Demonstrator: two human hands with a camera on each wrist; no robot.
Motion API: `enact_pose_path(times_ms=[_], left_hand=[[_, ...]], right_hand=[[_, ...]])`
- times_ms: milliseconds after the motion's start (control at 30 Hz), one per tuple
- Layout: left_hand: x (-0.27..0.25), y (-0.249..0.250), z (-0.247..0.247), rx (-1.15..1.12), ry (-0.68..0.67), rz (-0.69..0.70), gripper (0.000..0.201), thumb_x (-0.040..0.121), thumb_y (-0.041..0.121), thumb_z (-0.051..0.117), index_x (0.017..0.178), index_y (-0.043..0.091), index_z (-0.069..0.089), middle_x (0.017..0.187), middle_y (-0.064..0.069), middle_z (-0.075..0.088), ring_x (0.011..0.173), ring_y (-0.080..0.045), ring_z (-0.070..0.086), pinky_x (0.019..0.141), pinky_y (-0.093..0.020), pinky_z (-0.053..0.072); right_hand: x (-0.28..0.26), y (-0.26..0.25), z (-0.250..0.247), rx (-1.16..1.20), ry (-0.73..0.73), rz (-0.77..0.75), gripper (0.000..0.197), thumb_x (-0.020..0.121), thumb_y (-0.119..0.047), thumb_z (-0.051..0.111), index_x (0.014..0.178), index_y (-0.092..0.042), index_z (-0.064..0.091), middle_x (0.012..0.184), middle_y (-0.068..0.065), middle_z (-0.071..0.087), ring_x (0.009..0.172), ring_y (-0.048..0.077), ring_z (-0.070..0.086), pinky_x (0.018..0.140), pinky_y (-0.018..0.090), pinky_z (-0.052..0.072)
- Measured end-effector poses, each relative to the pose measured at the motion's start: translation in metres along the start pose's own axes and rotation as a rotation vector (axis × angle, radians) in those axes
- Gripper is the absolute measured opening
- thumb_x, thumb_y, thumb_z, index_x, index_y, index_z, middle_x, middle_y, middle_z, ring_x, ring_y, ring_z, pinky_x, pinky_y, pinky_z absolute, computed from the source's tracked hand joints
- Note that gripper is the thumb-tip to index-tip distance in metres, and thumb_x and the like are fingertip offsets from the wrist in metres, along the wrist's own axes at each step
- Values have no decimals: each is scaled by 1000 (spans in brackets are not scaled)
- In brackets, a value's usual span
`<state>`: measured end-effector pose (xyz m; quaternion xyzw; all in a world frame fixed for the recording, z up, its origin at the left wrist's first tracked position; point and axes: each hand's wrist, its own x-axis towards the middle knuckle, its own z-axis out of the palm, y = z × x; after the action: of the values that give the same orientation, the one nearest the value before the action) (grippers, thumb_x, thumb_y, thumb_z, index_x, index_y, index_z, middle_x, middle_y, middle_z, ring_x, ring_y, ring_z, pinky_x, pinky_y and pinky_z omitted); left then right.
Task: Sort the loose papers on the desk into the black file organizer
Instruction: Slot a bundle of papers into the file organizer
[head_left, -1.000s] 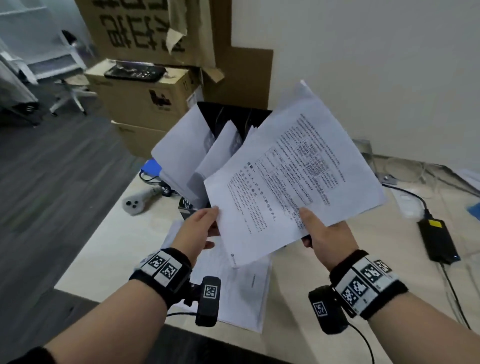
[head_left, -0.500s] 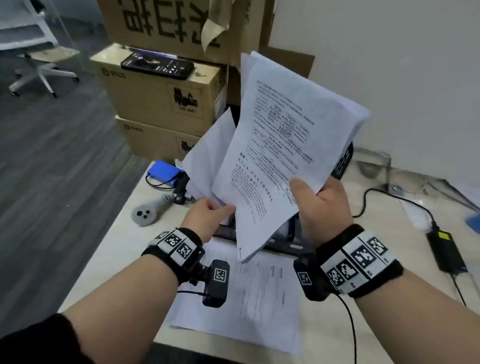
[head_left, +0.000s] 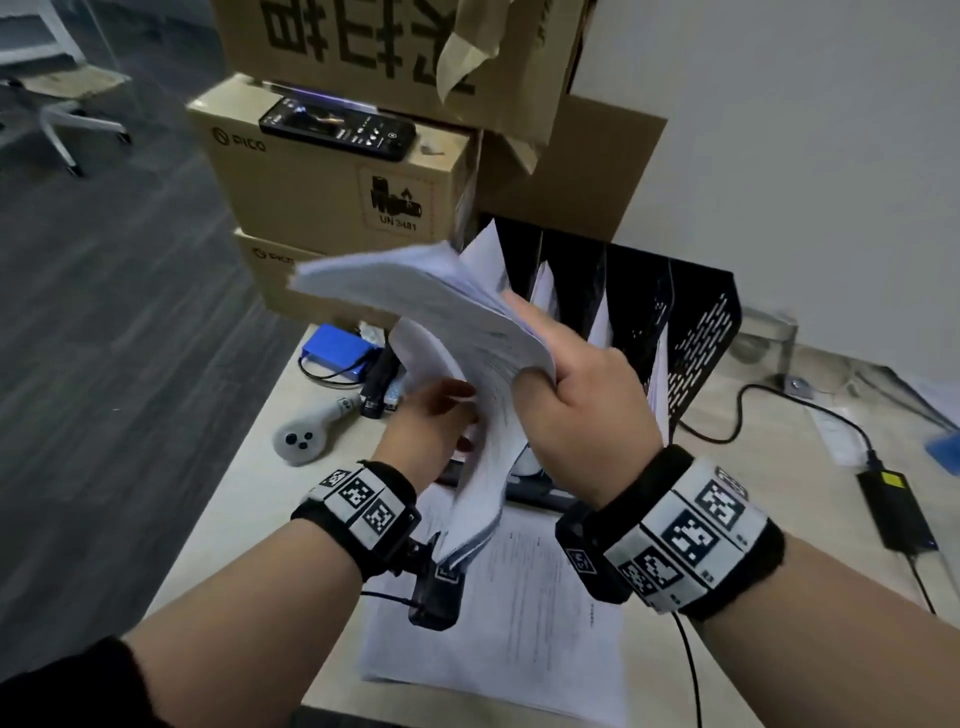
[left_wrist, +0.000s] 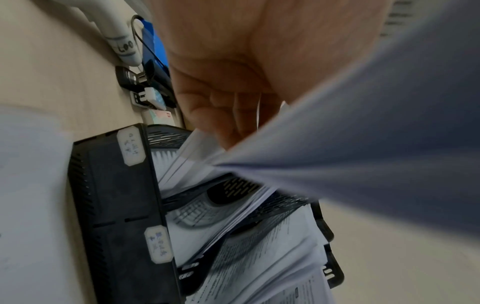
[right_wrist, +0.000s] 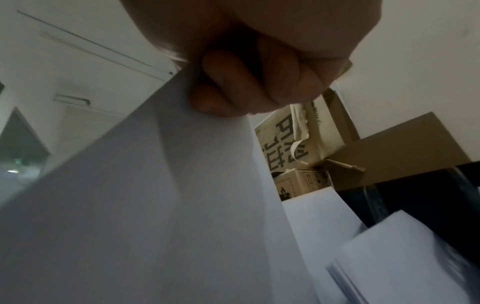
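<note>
My right hand (head_left: 571, 410) grips a thick stack of printed papers (head_left: 426, 306), held bent and tilted left in front of the black file organizer (head_left: 701, 338). In the right wrist view its fingers (right_wrist: 246, 82) curl around the stack's edge (right_wrist: 155, 205). My left hand (head_left: 431, 426) reaches under the stack toward the organizer's leftmost slot. In the left wrist view its fingers (left_wrist: 233, 115) lie fairly straight against sheets standing in that slot, their tips hidden. The labelled organizer (left_wrist: 111, 195) holds papers (left_wrist: 246, 257) in several slots. More loose sheets (head_left: 519, 623) lie on the desk below my wrists.
Stacked cardboard boxes (head_left: 332, 192) stand behind the organizer, with a phone (head_left: 337, 127) on one. A blue power bank (head_left: 337, 353) and a grey controller (head_left: 306, 436) lie at the left. A black power adapter (head_left: 898, 514) with cable lies at the right. The desk edge (head_left: 218, 519) runs along the left.
My right hand has swung the stack down and to the left, bending it over. My left hand has let go of the sheet's corner and moved forward under the stack toward the organizer.
</note>
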<state>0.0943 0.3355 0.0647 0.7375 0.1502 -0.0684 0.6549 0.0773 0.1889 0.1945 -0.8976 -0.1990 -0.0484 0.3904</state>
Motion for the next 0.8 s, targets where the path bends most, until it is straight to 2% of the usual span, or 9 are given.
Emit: enact_pose_path(times_ms=[133,267,333,400,500,533,600,667,800], left_hand=[[2,10,7,-2,-140,63,28,101,25,53,128,29,59,116,2,74,92,-9,72,68,-21,57],[3,20,14,-36,-240,60,48,99,21,58,145,30,48,133,10,64,117,-4,62,99,-19,46],[8,15,16,58,-268,60,51,98,23,59,147,31,48,138,11,61,120,-3,59,107,-25,42],[10,5,13,102,-269,30,50,96,26,60,145,29,50,135,12,60,122,-5,58,111,-30,40],[10,-13,2,121,-165,-26,28,87,39,63,111,26,70,103,10,70,101,-14,67,99,-39,53],[9,-17,-4,119,-111,-57,28,85,43,63,96,19,72,88,5,71,86,-17,68,84,-39,59],[9,-23,-16,175,-3,-125,44,89,48,62,88,4,67,73,-6,66,67,-20,64,57,-31,50],[9,-29,-27,219,78,-170,51,87,57,61,86,6,61,71,-11,63,65,-23,62,55,-31,44],[14,-29,-33,248,56,-141,41,83,62,63,86,22,53,80,4,61,72,-20,64,66,-34,47]], right_hand=[[12,17,0,2,44,117,62,81,-29,39,140,-37,56,72,0,69,53,15,56,55,26,42],[14,29,-6,23,191,155,36,85,-18,43,107,-30,69,56,-11,56,52,10,51,48,18,34],[15,34,-6,-28,208,195,26,87,-19,43,84,-40,58,52,-6,53,51,14,51,47,23,35],[16,41,-2,-99,126,231,20,90,-23,43,82,-39,50,52,-5,54,51,15,52,48,28,36],[15,51,9,-177,-15,265,31,102,-30,39,127,-25,57,78,5,70,76,30,64,72,39,52],[14,54,14,-192,-37,275,39,104,-34,36,138,-24,51,84,7,72,83,32,65,80,41,53],[15,59,22,-199,-34,285,47,106,-38,33,148,-22,45,78,4,70,80,28,66,81,41,54],[17,63,29,-193,-4,279,49,106,-36,32,151,-21,40,62,-1,62,67,26,64,73,40,54],[21,67,37,-224,35,273,53,107,-33,31,158,-22,25,60,5,62,62,29,62,68,41,53]])
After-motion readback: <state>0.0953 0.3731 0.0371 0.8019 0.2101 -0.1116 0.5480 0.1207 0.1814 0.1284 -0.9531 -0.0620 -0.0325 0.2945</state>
